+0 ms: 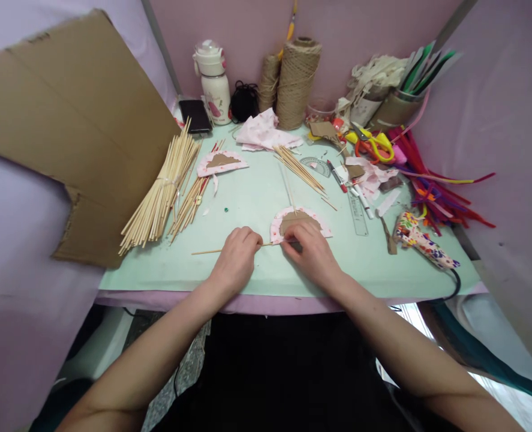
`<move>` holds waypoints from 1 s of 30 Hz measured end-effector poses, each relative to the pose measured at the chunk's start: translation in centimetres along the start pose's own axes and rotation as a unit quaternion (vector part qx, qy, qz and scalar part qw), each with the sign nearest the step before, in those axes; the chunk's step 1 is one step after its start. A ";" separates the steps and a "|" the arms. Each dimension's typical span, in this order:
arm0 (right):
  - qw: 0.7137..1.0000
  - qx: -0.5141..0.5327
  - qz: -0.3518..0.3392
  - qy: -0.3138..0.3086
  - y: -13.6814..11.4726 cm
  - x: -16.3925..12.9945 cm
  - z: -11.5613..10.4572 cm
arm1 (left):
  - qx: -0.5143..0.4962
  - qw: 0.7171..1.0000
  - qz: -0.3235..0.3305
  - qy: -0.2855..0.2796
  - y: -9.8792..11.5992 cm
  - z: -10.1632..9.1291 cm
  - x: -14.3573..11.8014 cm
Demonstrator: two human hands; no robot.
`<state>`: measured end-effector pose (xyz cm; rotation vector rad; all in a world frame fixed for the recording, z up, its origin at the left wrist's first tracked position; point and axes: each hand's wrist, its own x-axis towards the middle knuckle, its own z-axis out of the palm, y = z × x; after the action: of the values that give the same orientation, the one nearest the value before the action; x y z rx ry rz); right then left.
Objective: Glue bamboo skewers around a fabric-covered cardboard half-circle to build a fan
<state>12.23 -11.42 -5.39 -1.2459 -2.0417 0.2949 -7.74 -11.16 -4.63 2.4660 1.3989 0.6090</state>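
My left hand [236,255] pinches a thin wooden stick [207,251] that lies flat on the pale green table top [257,198], its free end pointing left. My right hand [308,249] presses its fingertips on the lower edge of a half-round cardboard piece edged in pink floral fabric [299,219]. The stick's right end runs under that piece between my two hands. Two more sticks stand up from the top of the half-round piece.
A big bundle of sticks [162,192] and a smaller one lie at left beside a second fabric-edged piece [222,162]. A cardboard sheet [68,126] leans at left. Glue gun [421,240], ruler [358,213], scissors [373,144], pipe cleaners, twine spools [295,81], bottle [214,81] and phone crowd the back and right.
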 end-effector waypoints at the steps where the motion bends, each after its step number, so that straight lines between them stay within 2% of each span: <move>1: 1.000 -0.002 -0.003 0.001 0.0 0.0 0.0 | -0.002 1.000 0.000 0.003 0.0 0.0 0.0; 10: 0.997 -0.014 -0.048 0.053 -0.3 -0.2 -0.3 | 0.008 0.999 -0.035 0.000 0.7 -1.4 0.1; 19: 0.990 -0.039 -0.103 0.087 -0.7 -0.1 -0.4 | -0.003 0.999 -0.035 -0.004 1.3 -2.2 0.1; 30: 0.987 -0.012 -0.131 0.097 -0.6 -0.3 -0.6 | 0.066 0.997 0.024 0.010 2.1 -2.8 0.0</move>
<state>12.27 -12.07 -4.80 -0.9641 -2.0139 0.0243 -7.49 -12.18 -1.31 2.6098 1.4355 0.5694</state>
